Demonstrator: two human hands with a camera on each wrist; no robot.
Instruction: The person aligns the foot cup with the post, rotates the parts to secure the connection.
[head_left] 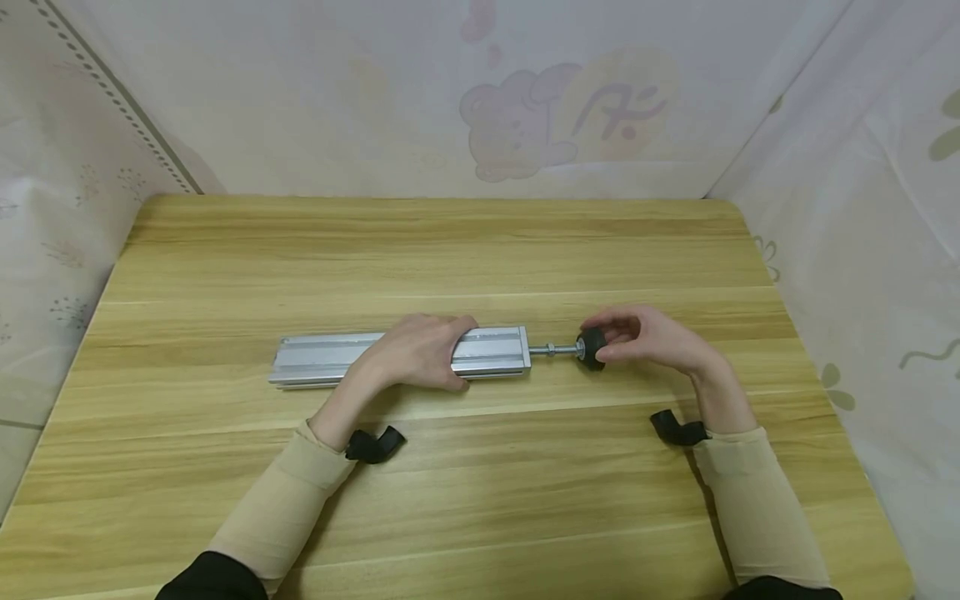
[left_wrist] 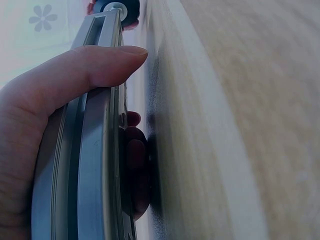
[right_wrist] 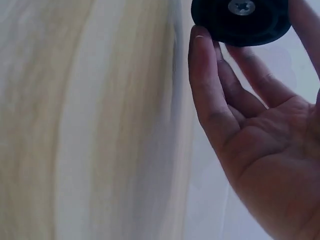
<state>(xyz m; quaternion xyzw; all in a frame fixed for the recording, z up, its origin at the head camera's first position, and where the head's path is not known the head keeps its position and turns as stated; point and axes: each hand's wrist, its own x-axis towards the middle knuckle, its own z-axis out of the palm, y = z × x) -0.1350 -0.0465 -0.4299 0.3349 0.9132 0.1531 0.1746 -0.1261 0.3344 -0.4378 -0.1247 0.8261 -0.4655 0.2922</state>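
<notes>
A silver aluminium profile (head_left: 495,348) with grooved sides lies lengthwise across the table. My left hand (head_left: 420,354) grips it over the top, thumb on the near side and fingers round the far side; the left wrist view shows the thumb across the grooved profile (left_wrist: 92,160). From its right end cap sticks out a threaded rod (head_left: 566,350) with a nut (head_left: 551,349) midway. On the rod's outer end is a round black levelling foot (head_left: 591,350). My right hand (head_left: 660,340) pinches this foot (right_wrist: 235,32) by its rim, and a screw head (right_wrist: 241,6) shows in its underside.
The wood-grain table (head_left: 480,517) has rounded back corners. Pale printed cloth (head_left: 337,108) hangs behind it and along both sides. A black wrist-worn piece juts from each sleeve, one at the left wrist (head_left: 375,446) and one at the right (head_left: 677,429).
</notes>
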